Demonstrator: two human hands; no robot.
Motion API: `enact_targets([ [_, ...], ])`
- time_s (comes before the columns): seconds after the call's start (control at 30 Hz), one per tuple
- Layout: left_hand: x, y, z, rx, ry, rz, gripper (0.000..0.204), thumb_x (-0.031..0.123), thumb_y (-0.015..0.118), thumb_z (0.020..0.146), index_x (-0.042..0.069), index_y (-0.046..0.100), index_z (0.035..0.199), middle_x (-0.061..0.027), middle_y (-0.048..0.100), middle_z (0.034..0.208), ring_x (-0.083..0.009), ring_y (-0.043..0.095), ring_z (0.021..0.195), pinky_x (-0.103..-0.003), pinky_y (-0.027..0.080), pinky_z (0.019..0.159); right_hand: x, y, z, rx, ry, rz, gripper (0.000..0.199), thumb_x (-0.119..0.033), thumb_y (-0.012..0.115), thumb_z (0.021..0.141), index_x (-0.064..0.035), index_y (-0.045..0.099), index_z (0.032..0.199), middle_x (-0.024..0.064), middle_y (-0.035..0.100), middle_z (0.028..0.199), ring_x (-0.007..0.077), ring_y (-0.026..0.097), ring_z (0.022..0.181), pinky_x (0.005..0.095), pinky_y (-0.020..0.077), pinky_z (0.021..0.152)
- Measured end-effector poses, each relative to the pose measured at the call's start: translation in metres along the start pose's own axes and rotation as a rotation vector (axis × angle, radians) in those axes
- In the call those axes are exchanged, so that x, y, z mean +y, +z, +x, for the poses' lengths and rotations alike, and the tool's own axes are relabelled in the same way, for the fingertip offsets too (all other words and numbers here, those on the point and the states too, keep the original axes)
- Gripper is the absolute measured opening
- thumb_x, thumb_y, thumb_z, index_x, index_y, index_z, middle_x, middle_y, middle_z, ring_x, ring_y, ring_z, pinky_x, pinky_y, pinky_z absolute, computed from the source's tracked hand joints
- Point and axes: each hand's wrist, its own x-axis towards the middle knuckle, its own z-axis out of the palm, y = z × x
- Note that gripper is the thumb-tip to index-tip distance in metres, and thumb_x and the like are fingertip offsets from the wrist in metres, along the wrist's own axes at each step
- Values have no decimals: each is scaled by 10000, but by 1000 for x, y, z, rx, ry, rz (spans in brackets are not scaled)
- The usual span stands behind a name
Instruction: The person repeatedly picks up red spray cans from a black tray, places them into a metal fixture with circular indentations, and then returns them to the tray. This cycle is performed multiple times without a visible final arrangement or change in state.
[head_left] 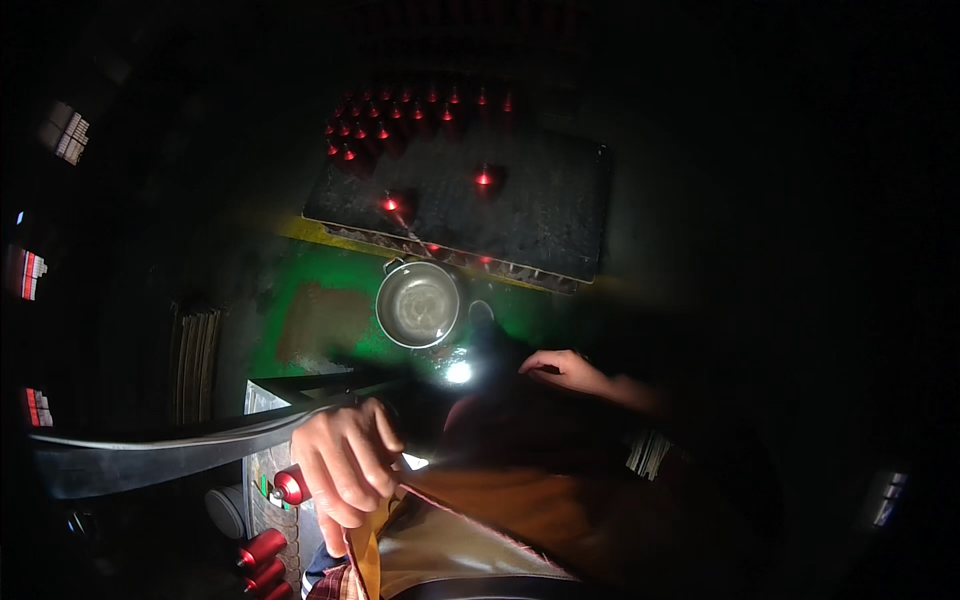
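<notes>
The scene is very dark, lit only near the middle. At the left, a long dark lever [180, 440] runs almost level from the left edge toward the centre. The left hand [345, 460] comes up from the lower edge and sits at the lever's end, back of the hand up, its fingers [340, 495] curled down and closed around a red cylindrical handle [291, 487] with a shiny surface. More red cylinders [260, 550] of the same kind lie just below it, near the lower edge. Further to the right, a round metal bowl [418, 304] with a small side handle stands on a green worktop [320, 280]; it looks smooth and reflective. Behind it lies a dark rectangular tray [540, 200] that carries small cone-like pieces [390, 203] glowing red. A bright white light spot [459, 372] shines just below the bowl. At the right, the right hand [560, 370] reaches toward this light, palm down, with fingers [540, 368] loosely bent and holding nothing visible.
</notes>
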Motion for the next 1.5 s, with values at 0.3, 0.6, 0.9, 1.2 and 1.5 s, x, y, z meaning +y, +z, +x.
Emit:
enact_targets([
  [0.3, -219, -152, 35, -276, -302, -768, 229, 184, 773, 847, 15, 715, 990, -208, 633, 1056, -324, 649, 902, -435, 546, 759, -5, -153, 91, 389, 499, 163, 349, -255, 554, 994, -104, 570, 1308, 90, 605, 1264, 221, 577, 1184, 369, 475, 1007],
  [0.6, -304, -345, -53, 300, -1205, 160, 383, 175, 723, 879, 58, 650, 1237, -86, 636, 1268, -210, 618, 1111, -380, 518, 898, 78, -308, 253, 520, 280, -324, 461, -199, 654, 919, -155, 541, 1364, 135, 504, 1402, 304, 499, 1283, 422, 408, 1075],
  [0.9, -409, -603, -215, 196, -1443, 1474, 668, 288, 816, 765, 213, 555, 1375, -205, 387, 1510, -401, 431, 1340, -445, 413, 1064, 304, -430, 490, 480, 346, -801, 638, -312, 754, 803, -295, 523, 1397, 222, 191, 1583, 466, 265, 1387, 514, 341, 1121],
  [1.2, -527, -710, -298, 484, -1328, 1529, 579, 216, 828, 715, 366, 643, 1243, -121, 266, 1533, -384, 374, 1313, -438, 412, 1076, 426, -447, 566, 704, 249, -729, 572, -255, 753, 818, -427, 535, 1318, 178, 195, 1559, 447, 293, 1375, 498, 447, 1046],
  [1.5, -477, -693, -294, 673, -1097, 1424, 450, 117, 855, 696, 158, 736, 1128, -164, 528, 1352, -301, 521, 1243, -380, 409, 1048, 400, -476, 543, 713, 111, -698, 541, -187, 781, 776, -253, 599, 1281, 119, 504, 1336, 320, 429, 1297, 370, 401, 1076],
])
